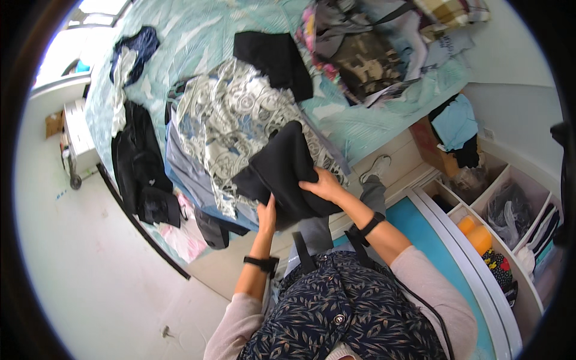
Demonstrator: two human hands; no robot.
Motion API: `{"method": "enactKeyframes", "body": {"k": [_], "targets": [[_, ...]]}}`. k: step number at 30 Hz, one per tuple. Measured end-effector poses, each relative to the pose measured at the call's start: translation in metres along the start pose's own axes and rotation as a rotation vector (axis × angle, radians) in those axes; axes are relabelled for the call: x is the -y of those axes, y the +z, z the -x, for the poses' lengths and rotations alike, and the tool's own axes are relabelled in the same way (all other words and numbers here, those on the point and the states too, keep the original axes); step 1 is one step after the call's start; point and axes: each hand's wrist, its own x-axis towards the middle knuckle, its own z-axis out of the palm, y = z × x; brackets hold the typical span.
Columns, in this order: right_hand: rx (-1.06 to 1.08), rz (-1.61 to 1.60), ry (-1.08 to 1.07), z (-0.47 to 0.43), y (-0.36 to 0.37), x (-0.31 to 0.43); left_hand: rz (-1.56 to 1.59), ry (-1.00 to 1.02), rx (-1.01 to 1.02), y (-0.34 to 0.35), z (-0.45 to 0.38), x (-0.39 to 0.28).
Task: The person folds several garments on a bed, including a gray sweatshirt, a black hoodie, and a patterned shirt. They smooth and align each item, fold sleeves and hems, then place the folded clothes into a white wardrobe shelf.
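Both hands grip a black garment (288,175), partly folded over, at the bed's near edge. My left hand (267,215) holds its lower left side, thumb on top and the other fingers hidden beneath. On its right side, my right hand (325,184) has the thumb over the cloth. Under and beyond it lies a cream, grey and blue patterned garment (225,117), spread over grey and blue clothes (193,166). Another black garment (274,58), folded flat, rests past the patterned one.
Black clothing (139,157) and a navy piece (139,49) lie along the left of the bed (189,31). A heap of clothes with camouflage cloth (360,63) sits at the far right. To the right are a cardboard box (427,139) of clothes and a divided wardrobe (472,207).
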Motion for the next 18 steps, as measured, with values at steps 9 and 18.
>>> {"method": "enactKeyframes", "body": {"k": [9, 18], "targets": [[-0.323, -0.163, -0.125, 0.142, -0.187, 0.010, -0.154, 0.539, 0.294, 0.113, 0.117, -0.102], [-1.169, -0.133, -0.195, 0.281, -0.400, -0.030, -0.066, 0.939, 0.772, 0.370, 0.238, -0.267]]}}
